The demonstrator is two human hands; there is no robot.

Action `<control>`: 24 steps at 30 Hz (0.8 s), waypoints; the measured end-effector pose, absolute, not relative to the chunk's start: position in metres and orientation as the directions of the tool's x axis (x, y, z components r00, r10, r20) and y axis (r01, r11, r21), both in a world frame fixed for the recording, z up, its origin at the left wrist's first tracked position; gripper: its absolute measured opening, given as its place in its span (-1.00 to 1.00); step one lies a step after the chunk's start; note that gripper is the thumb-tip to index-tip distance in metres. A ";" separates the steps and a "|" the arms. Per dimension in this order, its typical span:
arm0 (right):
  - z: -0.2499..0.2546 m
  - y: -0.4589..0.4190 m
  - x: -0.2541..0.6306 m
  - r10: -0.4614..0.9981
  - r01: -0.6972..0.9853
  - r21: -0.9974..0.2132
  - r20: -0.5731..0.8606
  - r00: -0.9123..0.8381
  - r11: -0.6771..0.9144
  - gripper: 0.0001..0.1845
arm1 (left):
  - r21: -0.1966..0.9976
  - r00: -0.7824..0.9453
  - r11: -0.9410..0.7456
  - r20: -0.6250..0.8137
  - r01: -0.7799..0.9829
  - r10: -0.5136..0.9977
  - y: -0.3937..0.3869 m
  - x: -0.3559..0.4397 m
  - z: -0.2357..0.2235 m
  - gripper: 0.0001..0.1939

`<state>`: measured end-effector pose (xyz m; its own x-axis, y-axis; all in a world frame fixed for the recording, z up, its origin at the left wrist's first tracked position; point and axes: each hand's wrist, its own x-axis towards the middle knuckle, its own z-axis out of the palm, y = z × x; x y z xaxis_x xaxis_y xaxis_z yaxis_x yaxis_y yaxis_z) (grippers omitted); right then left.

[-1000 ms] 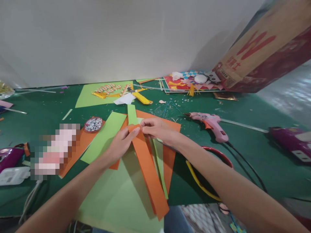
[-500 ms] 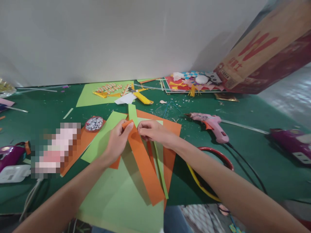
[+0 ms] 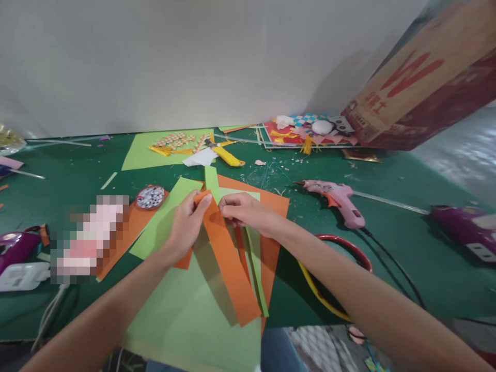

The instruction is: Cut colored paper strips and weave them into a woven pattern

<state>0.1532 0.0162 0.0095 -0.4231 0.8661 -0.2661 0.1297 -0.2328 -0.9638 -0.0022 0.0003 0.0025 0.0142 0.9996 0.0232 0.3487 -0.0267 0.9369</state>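
Observation:
My left hand [image 3: 186, 227] pinches the top end of a long orange paper strip [image 3: 228, 263] that hangs down toward me over light green sheets [image 3: 194, 315]. Close beside it, my right hand [image 3: 242, 212] grips a narrow green strip [image 3: 256, 268] together with thin orange strips at their upper ends. A short green strip [image 3: 211, 182] sticks up just behind both hands. Under them lies an orange sheet [image 3: 271, 206] on the green table [image 3: 406, 243].
A pink glue gun [image 3: 337, 199] with its black cord lies to the right. A small dish of googly eyes [image 3: 150, 197] sits left. Paper crafts [image 3: 310, 132] and a tilted cardboard box [image 3: 418, 82] stand at the back right. Purple objects [image 3: 463, 230] rest at both table sides.
My hands moved slightly apart and the orange strip shifted up and left, its lower end now ending higher over the green sheet.

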 end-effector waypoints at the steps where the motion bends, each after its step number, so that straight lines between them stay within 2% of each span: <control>1: 0.010 0.016 0.153 0.865 0.131 -0.962 -0.272 -0.421 -0.239 -0.91 | 0.936 0.014 -0.030 0.027 0.350 1.000 0.000 -0.002 0.003 -0.65; 19: 0.008 0.016 0.156 0.815 0.231 -0.951 -0.297 -0.497 -0.206 -0.84 | 0.950 -0.059 -0.019 0.039 0.312 0.998 0.005 -0.005 0.006 -0.65; 24: 0.008 0.016 0.156 0.856 0.176 -0.962 -0.268 -0.443 -0.210 -0.89 | 0.961 -0.033 0.037 -0.029 0.274 0.999 0.003 -0.003 0.008 -0.65</control>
